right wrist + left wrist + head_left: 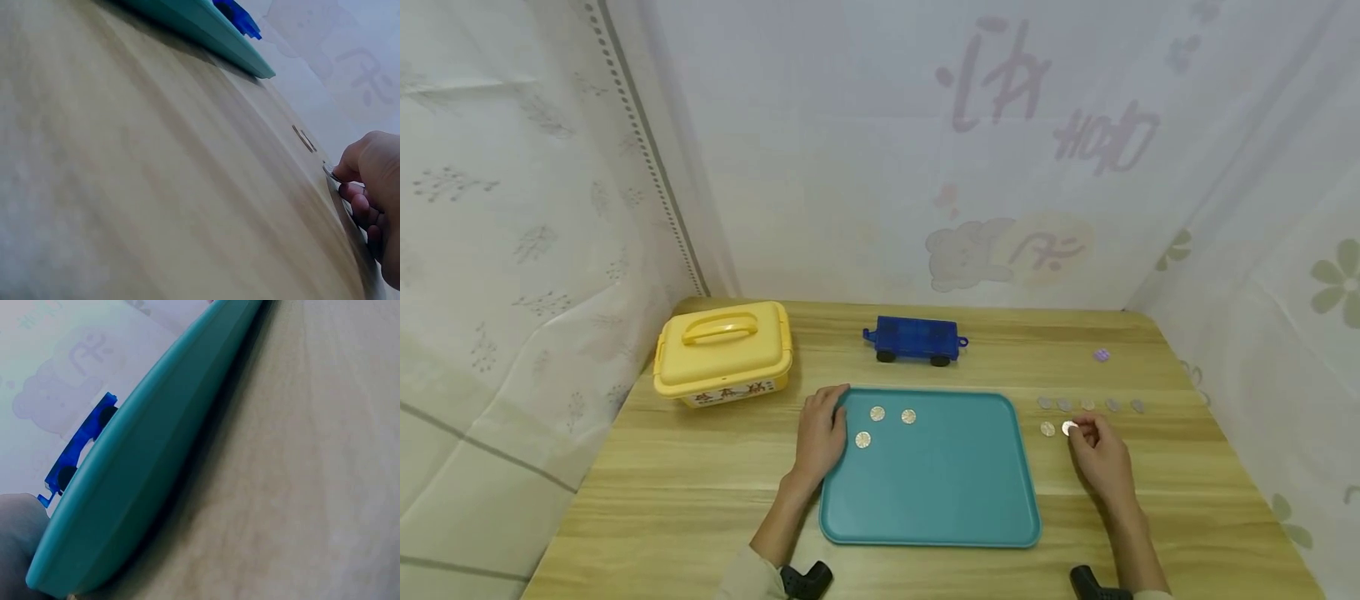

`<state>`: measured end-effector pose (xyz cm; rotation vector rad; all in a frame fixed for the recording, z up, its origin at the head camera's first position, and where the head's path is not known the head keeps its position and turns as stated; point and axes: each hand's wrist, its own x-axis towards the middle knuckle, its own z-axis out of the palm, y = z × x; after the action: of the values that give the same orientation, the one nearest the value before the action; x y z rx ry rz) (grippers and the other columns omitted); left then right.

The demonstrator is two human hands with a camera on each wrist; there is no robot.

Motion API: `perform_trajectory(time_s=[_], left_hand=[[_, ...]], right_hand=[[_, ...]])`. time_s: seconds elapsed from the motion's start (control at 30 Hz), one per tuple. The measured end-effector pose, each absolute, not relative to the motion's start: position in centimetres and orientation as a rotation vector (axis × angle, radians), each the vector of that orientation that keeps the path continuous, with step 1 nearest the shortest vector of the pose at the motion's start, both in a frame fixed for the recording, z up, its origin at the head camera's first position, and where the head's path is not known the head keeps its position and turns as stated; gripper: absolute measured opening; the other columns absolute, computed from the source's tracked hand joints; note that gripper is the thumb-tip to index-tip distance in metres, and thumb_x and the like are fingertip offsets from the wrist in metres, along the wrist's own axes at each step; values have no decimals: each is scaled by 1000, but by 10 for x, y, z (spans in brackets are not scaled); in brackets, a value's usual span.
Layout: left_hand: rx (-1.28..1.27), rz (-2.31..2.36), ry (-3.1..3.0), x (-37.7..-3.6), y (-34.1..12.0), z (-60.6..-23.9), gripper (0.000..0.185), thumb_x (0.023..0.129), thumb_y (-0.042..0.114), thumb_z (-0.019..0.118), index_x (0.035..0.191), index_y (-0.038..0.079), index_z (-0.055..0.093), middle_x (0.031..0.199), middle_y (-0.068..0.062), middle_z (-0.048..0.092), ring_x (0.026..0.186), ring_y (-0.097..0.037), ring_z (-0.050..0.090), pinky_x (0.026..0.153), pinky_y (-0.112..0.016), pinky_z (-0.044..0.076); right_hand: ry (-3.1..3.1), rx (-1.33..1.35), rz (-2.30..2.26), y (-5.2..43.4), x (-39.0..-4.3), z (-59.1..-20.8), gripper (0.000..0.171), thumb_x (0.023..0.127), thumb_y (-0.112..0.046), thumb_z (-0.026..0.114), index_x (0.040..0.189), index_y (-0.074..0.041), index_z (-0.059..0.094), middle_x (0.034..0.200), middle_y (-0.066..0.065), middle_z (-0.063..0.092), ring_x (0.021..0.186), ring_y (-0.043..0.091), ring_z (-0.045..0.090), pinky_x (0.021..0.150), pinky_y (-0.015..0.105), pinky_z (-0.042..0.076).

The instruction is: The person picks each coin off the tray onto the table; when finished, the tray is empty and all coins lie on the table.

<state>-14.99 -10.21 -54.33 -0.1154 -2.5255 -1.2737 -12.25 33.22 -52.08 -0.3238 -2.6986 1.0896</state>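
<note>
My right hand (1101,458) pinches a shiny gold coin (1067,427) between thumb and fingertips, right of the tray. Seen from the right wrist, the coin (330,171) is tilted, close over the wood. Another gold coin (1047,429) lies just left of it, and a row of several coins (1063,405), mostly grey, lies behind. My left hand (820,433) rests on the left rim of the teal tray (940,492), near its far corner, fingers relaxed. Three gold coins lie in the tray's far left part, one being this coin (862,439).
Behind the tray stands a blue toy wagon (917,338) with black wheels. A yellow lidded box (726,354) with a handle is at the back left. A small purple piece (1101,355) lies at the back right of the wooden table (685,500). Patterned curtains (850,167) surround it.
</note>
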Motion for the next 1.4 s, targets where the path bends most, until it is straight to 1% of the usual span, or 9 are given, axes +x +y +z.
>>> perform_trajectory(time_s=[0.1, 0.27, 0.5, 0.77, 0.93, 1.07, 1.13, 1.3, 1.4], left_hand=[[-108, -1284, -2520, -149, -102, -544, 36, 95, 1, 57, 131, 5, 63, 126, -14, 63, 114, -34, 54, 98, -51, 43], [-110, -1286, -2519, -148, -104, -543, 37, 95, 0, 58, 131, 5, 63, 125, -14, 63, 115, -35, 54, 99, -52, 43], [-94, -1297, -2539, -148, -105, -543, 37, 95, 0, 58, 132, 5, 62, 126, -14, 62, 115, -34, 53, 99, -51, 42], [-93, -1289, -2523, -147, -101, -547, 36, 95, 0, 58, 131, 4, 63, 124, -15, 63, 113, -35, 54, 97, -51, 42], [-98, -1294, -2520, -146, -101, -548, 36, 95, 0, 58, 131, 4, 63, 124, -15, 63, 113, -35, 54, 98, -51, 42], [-108, -1282, -2525, -148, -102, -548, 37, 95, 0, 59, 131, 5, 63, 124, -15, 63, 113, -35, 54, 98, -52, 42], [-106, -1283, -2534, -148, -102, -547, 37, 95, 1, 59, 132, 5, 63, 125, -15, 63, 114, -35, 54, 99, -52, 42], [-114, -1278, -2539, -150, -102, -546, 37, 95, 1, 59, 132, 5, 63, 125, -15, 63, 114, -35, 54, 99, -52, 42], [-119, -1271, -2532, -151, -102, -544, 37, 95, 0, 59, 131, 5, 63, 125, -15, 63, 114, -34, 54, 98, -52, 42]], right_hand=[[-2674, -286, 1091, 332, -123, -522, 20, 97, -17, 60, 111, -3, 63, 90, 8, 62, 70, 2, 48, 61, 18, 41], [-2656, -256, 1145, 331, -121, -525, 20, 98, -13, 59, 112, 1, 63, 93, 11, 61, 68, 4, 47, 59, 18, 41], [-2627, -314, 1115, 330, -122, -529, 19, 96, -13, 61, 111, -2, 65, 90, 6, 61, 67, 2, 47, 58, 18, 40], [-2624, -267, 1080, 332, -120, -528, 14, 96, -8, 60, 107, -1, 66, 90, 9, 58, 67, 4, 45, 58, 17, 38], [-2623, -248, 1062, 332, -119, -528, 12, 96, -8, 61, 104, -2, 68, 91, 8, 54, 70, 5, 44, 59, 16, 37], [-2617, -261, 1064, 332, -119, -529, 11, 96, -6, 60, 103, -3, 68, 92, 7, 54, 70, 6, 43, 59, 17, 36], [-2602, -300, 1094, 332, -119, -529, 12, 97, -9, 61, 104, -2, 67, 91, 6, 54, 70, 6, 43, 59, 18, 37], [-2527, -487, 1273, 333, -118, -526, 28, 101, -27, 58, 116, -5, 64, 89, 1, 55, 70, 7, 47, 59, 20, 41], [-2496, -521, 1306, 333, -118, -527, 31, 101, -30, 57, 118, -5, 63, 89, -1, 56, 70, 8, 48, 60, 20, 42]])
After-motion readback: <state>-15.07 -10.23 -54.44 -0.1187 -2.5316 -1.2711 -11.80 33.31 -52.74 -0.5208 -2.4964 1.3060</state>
